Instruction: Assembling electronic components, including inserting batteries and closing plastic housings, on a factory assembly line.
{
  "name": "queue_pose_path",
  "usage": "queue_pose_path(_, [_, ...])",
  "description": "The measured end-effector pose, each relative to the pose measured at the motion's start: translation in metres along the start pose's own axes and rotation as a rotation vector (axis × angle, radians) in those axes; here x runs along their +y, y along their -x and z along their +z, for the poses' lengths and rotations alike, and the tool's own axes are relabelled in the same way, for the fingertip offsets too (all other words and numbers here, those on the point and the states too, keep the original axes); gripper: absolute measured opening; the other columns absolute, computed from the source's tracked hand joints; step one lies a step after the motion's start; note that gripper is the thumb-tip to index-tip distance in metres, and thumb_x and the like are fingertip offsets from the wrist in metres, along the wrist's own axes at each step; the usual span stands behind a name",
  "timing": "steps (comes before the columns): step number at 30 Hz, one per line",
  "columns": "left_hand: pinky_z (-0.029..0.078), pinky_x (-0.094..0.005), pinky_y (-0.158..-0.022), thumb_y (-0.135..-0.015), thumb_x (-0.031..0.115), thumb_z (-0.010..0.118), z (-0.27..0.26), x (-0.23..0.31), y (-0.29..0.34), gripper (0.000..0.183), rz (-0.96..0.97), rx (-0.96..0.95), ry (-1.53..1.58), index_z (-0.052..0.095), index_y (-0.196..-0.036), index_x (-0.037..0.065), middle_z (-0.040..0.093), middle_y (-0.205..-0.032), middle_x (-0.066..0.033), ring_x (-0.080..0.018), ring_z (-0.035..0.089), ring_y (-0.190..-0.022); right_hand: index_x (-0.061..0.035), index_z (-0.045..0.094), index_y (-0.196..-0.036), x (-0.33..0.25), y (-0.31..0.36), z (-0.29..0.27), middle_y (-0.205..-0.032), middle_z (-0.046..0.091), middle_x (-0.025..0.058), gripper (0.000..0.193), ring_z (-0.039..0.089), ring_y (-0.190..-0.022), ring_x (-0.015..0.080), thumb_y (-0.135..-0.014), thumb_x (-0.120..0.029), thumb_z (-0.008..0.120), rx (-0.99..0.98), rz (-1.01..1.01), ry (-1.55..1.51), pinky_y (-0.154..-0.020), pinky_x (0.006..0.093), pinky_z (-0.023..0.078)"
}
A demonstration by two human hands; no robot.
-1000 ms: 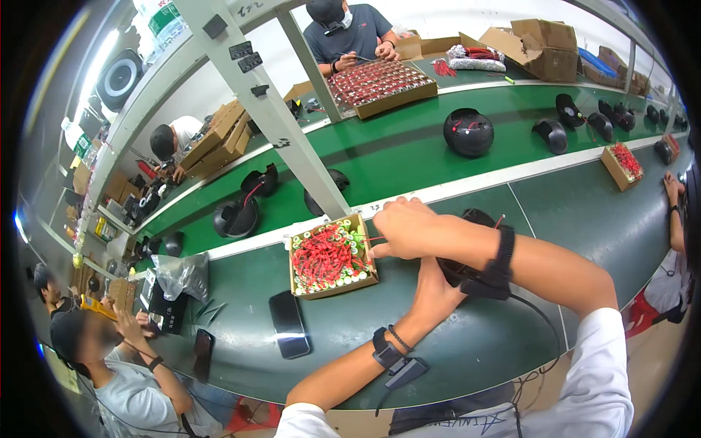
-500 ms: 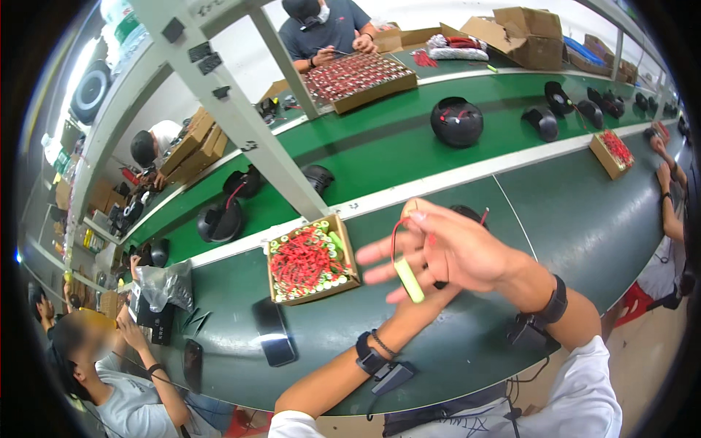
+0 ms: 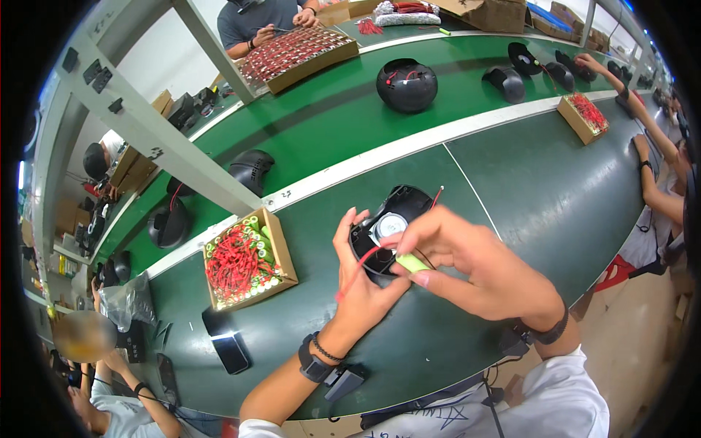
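Note:
My left hand is wrapped round the near left side of a black plastic housing, open side up. Inside the housing sits a round silver-white part, and a thin red wire stands up at its far right edge. Between the thumb and fingers of my right hand is a light green battery cell, over the near edge of the housing. A red lead curves from the cell across my left hand. The cell's far end is partly hidden by my fingers.
Left of my hands stands a cardboard box of green cells with red leads; a phone lies nearer. Beyond a white rail, a green belt carries black housings. Several people work around; a second box is at right.
My right hand has brought the cell down to the housing. My left hand, partly hidden before, now grips the housing, which shows its inside. The view has shifted right.

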State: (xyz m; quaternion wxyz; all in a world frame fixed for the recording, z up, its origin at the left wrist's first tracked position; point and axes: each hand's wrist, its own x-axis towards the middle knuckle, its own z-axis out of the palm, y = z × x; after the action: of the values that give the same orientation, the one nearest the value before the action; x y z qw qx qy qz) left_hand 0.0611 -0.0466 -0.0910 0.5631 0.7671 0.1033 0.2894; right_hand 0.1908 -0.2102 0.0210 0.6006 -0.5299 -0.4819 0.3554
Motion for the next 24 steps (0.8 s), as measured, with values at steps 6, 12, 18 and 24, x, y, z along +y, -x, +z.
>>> queue_pose_path(6, [0.049,-0.0448,-0.117,-0.076,-0.003,0.082,0.003,0.002,-0.001,0.116,0.059,-0.060,-0.014,0.011,-0.167,0.008,0.037,-0.161,-0.0252,-0.0338,0.054,-0.141,0.0016,0.050,-0.131,0.034,-0.008,-0.002,-0.124,0.065,0.0123,0.035,0.070,-0.115,0.0166,-0.099,0.007,0.065,0.218,0.048,-0.180,-0.101,0.0324,0.058])
queue_pose_path(12, [0.044,-0.0448,-0.121,-0.078,-0.006,0.079,0.000,0.001,-0.002,0.113,0.020,-0.091,0.011,0.012,-0.167,0.007,0.038,-0.161,-0.0233,-0.0324,0.051,-0.144,0.0043,0.056,-0.137,0.051,-0.013,0.006,-0.123,0.071,0.0124,0.037,0.070,-0.121,0.0223,-0.102,0.003,0.068,0.260,-0.057,-0.142,-0.104,0.0336,0.055])
queue_pose_path(18, [0.048,-0.0438,-0.116,-0.076,-0.005,0.081,-0.001,0.005,-0.002,0.115,0.025,-0.108,0.014,0.012,-0.166,0.007,0.038,-0.160,-0.0232,-0.0326,0.055,-0.140,0.0039,0.073,-0.121,0.055,-0.011,0.007,-0.121,0.070,0.0147,0.025,0.073,-0.112,0.0212,-0.096,0.004,0.076,0.237,-0.182,0.082,-0.098,0.0340,0.064])
queue_pose_path(24, [0.051,-0.0424,-0.112,-0.075,-0.004,0.081,-0.002,0.002,-0.002,0.114,0.070,-0.085,-0.002,0.013,-0.166,0.006,0.039,-0.160,-0.0233,-0.0315,0.058,-0.137,0.0017,0.078,-0.113,0.053,-0.014,0.000,-0.109,0.078,0.0136,0.026,0.078,-0.097,0.0217,-0.088,0.003,0.083,0.256,-0.242,0.429,-0.081,0.0336,0.065])
